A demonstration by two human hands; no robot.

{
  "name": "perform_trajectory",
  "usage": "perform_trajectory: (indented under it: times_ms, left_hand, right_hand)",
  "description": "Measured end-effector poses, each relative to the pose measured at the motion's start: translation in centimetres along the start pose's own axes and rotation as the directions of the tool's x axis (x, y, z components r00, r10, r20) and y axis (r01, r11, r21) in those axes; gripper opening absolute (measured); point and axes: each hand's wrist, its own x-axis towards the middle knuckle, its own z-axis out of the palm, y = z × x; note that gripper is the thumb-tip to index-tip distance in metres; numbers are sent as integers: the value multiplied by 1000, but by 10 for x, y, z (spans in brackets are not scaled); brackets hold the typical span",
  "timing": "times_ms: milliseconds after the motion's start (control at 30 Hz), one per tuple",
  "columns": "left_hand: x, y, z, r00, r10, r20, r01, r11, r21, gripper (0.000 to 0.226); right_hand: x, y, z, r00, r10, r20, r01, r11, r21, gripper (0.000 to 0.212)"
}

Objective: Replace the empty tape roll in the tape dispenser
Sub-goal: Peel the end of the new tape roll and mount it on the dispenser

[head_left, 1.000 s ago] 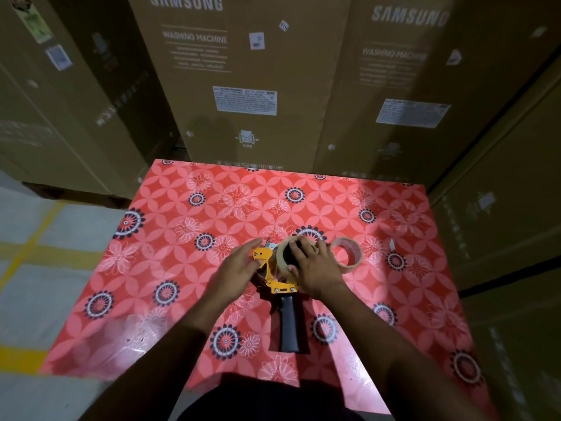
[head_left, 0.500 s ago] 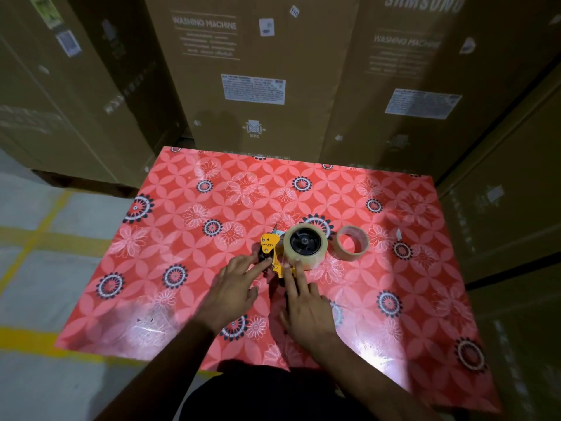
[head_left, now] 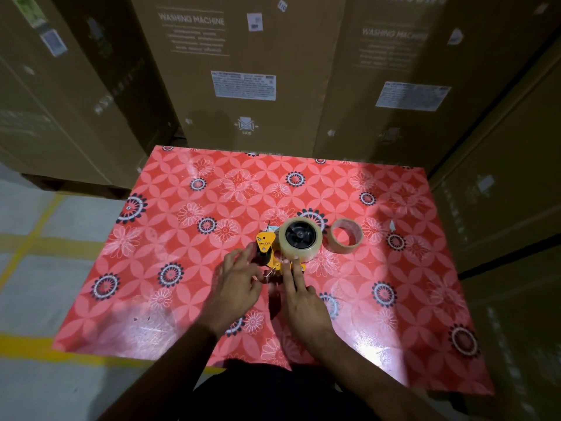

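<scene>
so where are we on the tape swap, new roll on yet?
Looks done: a full roll sits on the dispenser hub, and the empty core lies apart on the table, to the right. In hand: left hand touches the dispenser's orange front, right hand fingertips rest at the roll's base. Left: probably threading the tape end through the front; I can't see any tape fed there.

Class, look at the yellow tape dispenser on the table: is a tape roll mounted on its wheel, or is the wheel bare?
Mounted. A full, pale tape roll encircles the black wheel of the yellow tape dispenser. The thin empty roll lies apart on the table, to its right.
</scene>
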Motion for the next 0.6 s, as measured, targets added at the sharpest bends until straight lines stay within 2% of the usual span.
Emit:
perform_trajectory:
  times_ms: [67, 133, 267, 400, 533, 600]
  left_hand:
    - [5, 12, -5, 991, -12, -134, 6, 999, -41, 9]
    - [17, 25, -10, 983, 2, -182, -12, 999, -51, 8]
    - [40, 39, -13, 995, -22, -96, 25, 999, 33, 21]
    - [55, 52, -15, 999, -46, 14, 43, 984, 173, 35]
    - [70, 63, -19, 987, -122, 105, 91, 962, 258, 39]
    - [75, 64, -22, 984, -130, 125, 91, 957, 274, 33]
  right_hand:
    - [-4, 2, -3, 1000, 15, 16, -15, 1000, 25, 87]
    - [-4, 3, -4, 1000, 19, 15, -20, 999, 38, 91]
    - [-4, 2, -5, 1000, -18, 19, 17, 1000, 15, 92]
    - [-3, 2, -5, 1000, -7, 8, 7, 1000, 0, 82]
    - [-3, 1, -4, 999, -7, -38, 5, 999, -50, 79]
    - [-3, 0, -2, 999, 23, -49, -26, 998, -62, 83]
